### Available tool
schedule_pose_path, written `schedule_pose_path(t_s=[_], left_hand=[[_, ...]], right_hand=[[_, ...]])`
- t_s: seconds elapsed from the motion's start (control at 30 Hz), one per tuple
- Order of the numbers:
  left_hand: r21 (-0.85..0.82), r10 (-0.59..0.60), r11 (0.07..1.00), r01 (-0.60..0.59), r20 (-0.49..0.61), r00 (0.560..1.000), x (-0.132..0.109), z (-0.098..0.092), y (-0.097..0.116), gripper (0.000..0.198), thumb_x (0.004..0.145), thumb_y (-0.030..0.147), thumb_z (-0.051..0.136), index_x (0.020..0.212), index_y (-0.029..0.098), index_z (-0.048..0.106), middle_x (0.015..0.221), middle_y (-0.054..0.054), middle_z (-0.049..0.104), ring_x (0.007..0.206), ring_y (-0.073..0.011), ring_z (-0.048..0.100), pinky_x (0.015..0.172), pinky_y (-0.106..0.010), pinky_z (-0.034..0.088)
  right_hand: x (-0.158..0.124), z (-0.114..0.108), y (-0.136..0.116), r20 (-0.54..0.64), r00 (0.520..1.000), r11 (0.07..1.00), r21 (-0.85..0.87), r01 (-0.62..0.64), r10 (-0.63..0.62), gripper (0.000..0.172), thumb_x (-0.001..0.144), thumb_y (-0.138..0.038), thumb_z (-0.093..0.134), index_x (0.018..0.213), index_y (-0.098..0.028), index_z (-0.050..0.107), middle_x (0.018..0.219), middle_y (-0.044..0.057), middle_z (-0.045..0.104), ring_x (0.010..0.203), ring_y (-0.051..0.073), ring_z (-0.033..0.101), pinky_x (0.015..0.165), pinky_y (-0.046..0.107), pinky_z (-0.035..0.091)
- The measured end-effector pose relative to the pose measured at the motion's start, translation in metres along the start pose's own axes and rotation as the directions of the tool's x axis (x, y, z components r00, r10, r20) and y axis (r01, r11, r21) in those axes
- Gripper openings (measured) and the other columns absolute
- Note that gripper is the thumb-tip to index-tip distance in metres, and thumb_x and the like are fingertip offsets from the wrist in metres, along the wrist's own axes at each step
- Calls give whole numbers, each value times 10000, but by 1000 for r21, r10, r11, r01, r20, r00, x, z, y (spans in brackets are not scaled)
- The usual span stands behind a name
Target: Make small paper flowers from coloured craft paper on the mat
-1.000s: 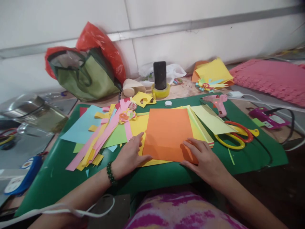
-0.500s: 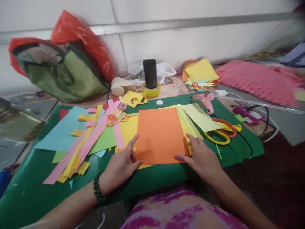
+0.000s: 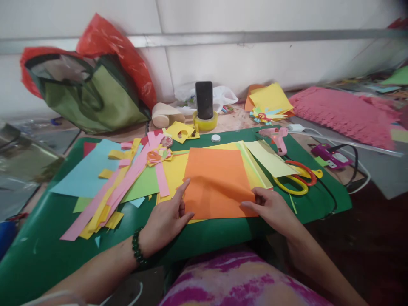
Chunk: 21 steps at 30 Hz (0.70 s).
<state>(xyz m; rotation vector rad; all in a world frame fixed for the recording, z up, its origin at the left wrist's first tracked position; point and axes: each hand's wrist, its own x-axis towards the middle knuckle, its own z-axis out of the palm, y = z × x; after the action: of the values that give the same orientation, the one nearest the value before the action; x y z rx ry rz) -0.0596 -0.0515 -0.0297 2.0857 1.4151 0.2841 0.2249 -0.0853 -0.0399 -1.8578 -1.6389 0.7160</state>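
Observation:
An orange paper sheet lies on yellow sheets in the middle of a green mat. My left hand, with a dark bead bracelet at the wrist, rests flat at the sheet's lower left edge, fingers stretched out. My right hand pinches the sheet's lower right edge, and the paper bulges up a little there.
Pink and yellow paper strips and blue and green sheets lie to the left. Red-and-yellow scissors, a pink glue gun and cables sit to the right. A phone stands in a tape roll at the back, beside a green bag.
My right hand has gone from lying flat on the orange sheet to pinching its right edge, lifting it slightly. My left hand stays at the left edge. The camera shifted a little.

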Motion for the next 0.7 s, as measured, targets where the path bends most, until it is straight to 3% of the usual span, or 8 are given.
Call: schedule_pose_path(t_s=[0.1, 0.2, 0.27, 0.33, 0.4, 0.43, 0.53, 0.7], left_hand=[[-99, 62, 992, -77, -150, 987, 1, 3, -5, 768, 786, 284, 626, 1466, 229, 273, 857, 1, 604, 701, -145, 578, 628, -274, 471], [-359, -1, 928, -96, -260, 966, 7, 0, -7, 839, 731, 382, 692, 1455, 240, 293, 1141, -91, 541, 905, -188, 584, 675, -314, 527], [-555, -120, 832, 17, -150, 981, 11, -6, -5, 862, 699, 429, 713, 1434, 212, 316, 1160, -106, 537, 933, -200, 601, 663, -311, 537], [-668, -200, 719, 195, 70, 977, 14, -14, -1, 795, 692, 473, 711, 1358, 171, 401, 1041, -85, 596, 859, -192, 638, 635, -285, 521], [-709, -197, 634, 309, 239, 951, 16, -20, 3, 609, 671, 502, 719, 1131, 137, 556, 837, -37, 622, 730, -165, 641, 582, -235, 475], [-726, -181, 606, 326, 273, 945, 16, -22, 5, 514, 644, 502, 736, 977, 136, 596, 743, -10, 607, 667, -144, 621, 555, -214, 446], [-780, -173, 548, 302, 247, 953, 18, -22, 5, 418, 537, 456, 802, 658, 159, 532, 570, 54, 521, 529, -78, 500, 500, -182, 366], [-817, -202, 503, 280, 204, 958, 20, -17, 3, 447, 493, 423, 824, 643, 168, 490, 513, 74, 488, 485, -58, 432, 475, -172, 291]], right_hand=[[-1, -3, -5, -13, 1000, 963, 269, 9, -6, 320, 682, -491, 701, 607, -205, 578, 556, -22, 543, 536, 140, 506, 496, 256, 403], [1, -2, -6, 22, 997, 813, 578, -73, 73, 353, 645, -505, 752, 814, -206, 669, 796, 28, 716, 732, 205, 661, 644, 309, 538], [5, 2, -4, 25, 991, 707, 699, -110, 129, 425, 605, -491, 797, 903, -213, 674, 913, 44, 749, 830, 230, 695, 727, 343, 568], [8, 7, 0, 38, 986, 633, 763, -133, 162, 475, 585, -461, 826, 963, -218, 670, 968, 50, 758, 875, 236, 707, 771, 354, 579], [11, 11, 2, 64, 985, 593, 791, -150, 162, 485, 584, -438, 839, 981, -220, 666, 1001, 51, 758, 905, 236, 711, 798, 350, 582], [12, 13, 3, 80, 984, 585, 795, -158, 157, 480, 590, -429, 840, 985, -221, 662, 1010, 50, 758, 909, 233, 713, 800, 344, 585], [13, 16, 3, 115, 983, 589, 788, -179, 145, 471, 604, -409, 842, 987, -216, 646, 953, 45, 767, 838, 220, 728, 745, 321, 601], [11, 19, 5, 107, 979, 590, 785, -192, 176, 471, 597, -372, 856, 968, -207, 617, 815, 30, 771, 726, 208, 733, 688, 311, 612]])
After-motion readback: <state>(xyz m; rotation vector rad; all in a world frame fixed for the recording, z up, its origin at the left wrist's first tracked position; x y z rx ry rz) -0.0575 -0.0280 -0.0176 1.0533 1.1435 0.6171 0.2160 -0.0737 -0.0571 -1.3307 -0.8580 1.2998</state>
